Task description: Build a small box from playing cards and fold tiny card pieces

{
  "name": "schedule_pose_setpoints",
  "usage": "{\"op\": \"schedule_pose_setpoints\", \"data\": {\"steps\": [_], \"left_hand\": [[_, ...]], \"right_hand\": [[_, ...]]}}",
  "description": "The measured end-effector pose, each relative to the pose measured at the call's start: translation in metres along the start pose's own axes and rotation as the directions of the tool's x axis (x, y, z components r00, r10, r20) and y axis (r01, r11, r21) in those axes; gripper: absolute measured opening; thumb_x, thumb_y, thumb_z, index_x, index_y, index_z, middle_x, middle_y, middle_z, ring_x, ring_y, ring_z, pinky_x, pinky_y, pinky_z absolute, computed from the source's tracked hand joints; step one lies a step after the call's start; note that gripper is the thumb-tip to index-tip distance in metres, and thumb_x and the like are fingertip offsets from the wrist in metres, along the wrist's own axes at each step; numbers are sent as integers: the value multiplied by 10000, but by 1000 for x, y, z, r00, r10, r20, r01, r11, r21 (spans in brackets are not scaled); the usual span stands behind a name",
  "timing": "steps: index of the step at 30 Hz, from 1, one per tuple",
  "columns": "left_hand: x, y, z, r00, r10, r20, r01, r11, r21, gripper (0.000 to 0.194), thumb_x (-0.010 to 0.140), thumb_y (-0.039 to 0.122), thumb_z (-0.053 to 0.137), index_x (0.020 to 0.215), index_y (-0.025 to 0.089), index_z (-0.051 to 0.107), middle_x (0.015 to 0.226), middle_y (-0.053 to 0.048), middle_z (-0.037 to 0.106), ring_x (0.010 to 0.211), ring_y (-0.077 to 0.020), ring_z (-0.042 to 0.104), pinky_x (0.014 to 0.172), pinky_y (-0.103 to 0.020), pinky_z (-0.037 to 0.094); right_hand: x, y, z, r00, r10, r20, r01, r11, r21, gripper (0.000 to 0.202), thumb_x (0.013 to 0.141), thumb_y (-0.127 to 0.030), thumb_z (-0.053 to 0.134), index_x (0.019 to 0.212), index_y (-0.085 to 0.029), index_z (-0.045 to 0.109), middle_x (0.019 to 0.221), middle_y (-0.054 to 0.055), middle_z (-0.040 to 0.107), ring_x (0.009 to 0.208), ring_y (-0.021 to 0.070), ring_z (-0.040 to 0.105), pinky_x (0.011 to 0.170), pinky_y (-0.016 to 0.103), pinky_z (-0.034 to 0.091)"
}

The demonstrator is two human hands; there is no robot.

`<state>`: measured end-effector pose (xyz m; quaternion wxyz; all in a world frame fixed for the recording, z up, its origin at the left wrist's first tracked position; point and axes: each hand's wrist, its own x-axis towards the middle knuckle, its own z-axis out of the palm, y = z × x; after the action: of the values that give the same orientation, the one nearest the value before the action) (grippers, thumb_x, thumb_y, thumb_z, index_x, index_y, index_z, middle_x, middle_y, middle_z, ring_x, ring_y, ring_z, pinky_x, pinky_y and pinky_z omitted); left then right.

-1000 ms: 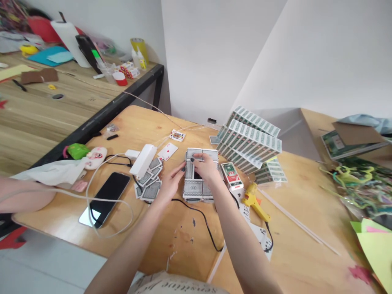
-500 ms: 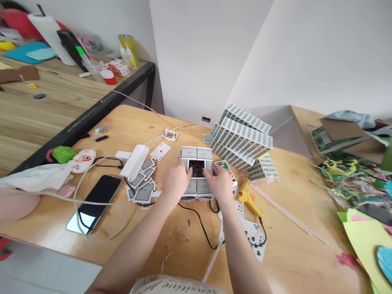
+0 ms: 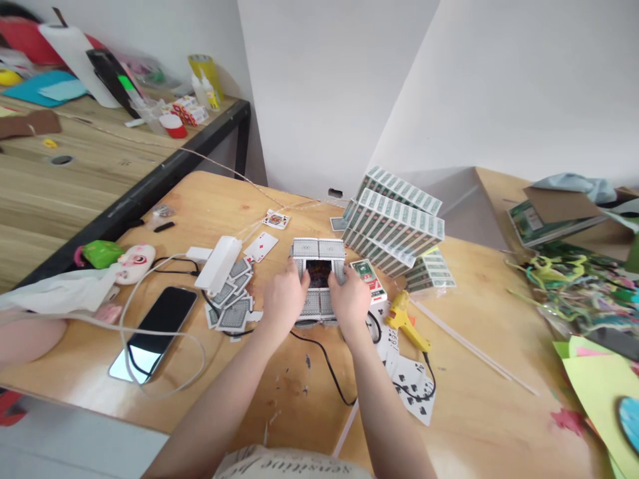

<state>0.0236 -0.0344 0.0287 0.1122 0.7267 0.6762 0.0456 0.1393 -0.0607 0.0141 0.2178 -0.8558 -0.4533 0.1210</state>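
A box-like piece built of grey-backed playing cards (image 3: 318, 249), with a dark square opening in its middle, lies on the wooden table. My left hand (image 3: 285, 293) grips its left side, thumb at the opening's edge. On the right side my right hand (image 3: 351, 293) holds it the same way. Loose grey-backed cards (image 3: 235, 313) lie to the left, beside a white power strip (image 3: 220, 265). A green and red card box (image 3: 368, 278) is just right of my right hand, and a yellow glue gun (image 3: 407, 322) lies further right on face-up cards (image 3: 412, 382).
Stacked card boxes (image 3: 394, 223) rise behind on the right. A phone (image 3: 154, 332) under a looped white cable (image 3: 198, 336) lies at left. Black cords run near my wrists. Clear glue sticks (image 3: 469, 342) and coloured craft scraps (image 3: 574, 286) are at right.
My right hand has shifted slightly left against the card piece, and more of the card box beside it shows. My left hand keeps its hold.
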Motion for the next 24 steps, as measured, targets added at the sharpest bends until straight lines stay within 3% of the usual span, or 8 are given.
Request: {"op": "schedule_pose_setpoints", "data": {"steps": [7, 10, 12, 14, 17, 20, 22, 24], "left_hand": [[1, -8, 5, 1000, -3, -13, 1, 993, -115, 482, 860, 415, 391, 1230, 133, 516, 826, -151, 703, 773, -306, 660, 636, -356, 460], [3, -20, 9, 1000, 2, -4, -3, 939, -344, 460, 821, 446, 468, 1188, 184, 558, 971, -123, 696, 892, -281, 649, 731, -347, 472], [6, -33, 14, 1000, 18, 9, -10, 837, -547, 416, 817, 430, 484, 1144, 196, 586, 1049, -93, 680, 969, -242, 631, 809, -320, 469], [9, -49, 20, 1000, 12, 21, 6, 709, -705, 408, 828, 435, 462, 1097, 166, 609, 1074, -96, 671, 1002, -221, 619, 858, -304, 461], [13, -75, 29, 999, -1, 33, 27, 581, -813, 475, 814, 507, 453, 1059, 139, 624, 1048, -106, 678, 1002, -237, 616, 866, -330, 468], [15, -89, 35, 999, -15, 31, 35, 527, -849, 516, 779, 538, 486, 1064, 133, 628, 1075, -105, 668, 1029, -252, 600, 884, -360, 465], [16, -91, 36, 999, -23, 24, 32, 508, -861, 517, 762, 541, 509, 1057, 136, 638, 1072, -101, 670, 1021, -253, 604, 895, -369, 462], [16, -89, 35, 998, -59, 9, 38, 504, -863, 498, 743, 540, 535, 1024, 149, 659, 1044, -93, 682, 995, -251, 617, 895, -367, 465]], "right_hand": [[3, 9, 0, 1000, 13, -5, -12, 973, 231, 330, 721, -423, 584, 879, -147, 672, 787, 112, 706, 768, 252, 650, 692, 316, 454], [2, 19, -9, 999, -41, 13, 32, 924, 381, 349, 733, -426, 559, 921, -150, 661, 870, 108, 708, 795, 238, 655, 706, 313, 470], [-1, 37, -21, 999, -37, -31, 47, 899, 436, 349, 775, -410, 494, 958, -158, 652, 919, 103, 703, 805, 225, 657, 716, 312, 479], [-6, 69, -34, 992, 13, -123, 35, 923, 384, 335, 790, -390, 454, 948, -168, 651, 927, 102, 695, 803, 229, 649, 715, 326, 483], [-15, 133, -49, 982, 71, -176, -33, 976, 214, 334, 770, -297, 425, 1020, -183, 616, 993, 103, 667, 829, 239, 631, 742, 364, 483], [-22, 187, -50, 990, -73, -123, 66, 996, -61, 462, 706, -242, 464, 1151, -148, 544, 1156, 150, 583, 1057, 308, 528, 868, 445, 428], [-25, 205, -43, 981, -193, -30, 186, 971, -149, 509, 691, -211, 465, 1194, -144, 504, 1210, 147, 543, 1113, 311, 478, 913, 463, 393], [-23, 209, -35, 979, -205, -8, 198, 955, -220, 517, 689, -186, 460, 1205, -168, 486, 1219, 131, 533, 1107, 317, 465, 892, 479, 392]]}}
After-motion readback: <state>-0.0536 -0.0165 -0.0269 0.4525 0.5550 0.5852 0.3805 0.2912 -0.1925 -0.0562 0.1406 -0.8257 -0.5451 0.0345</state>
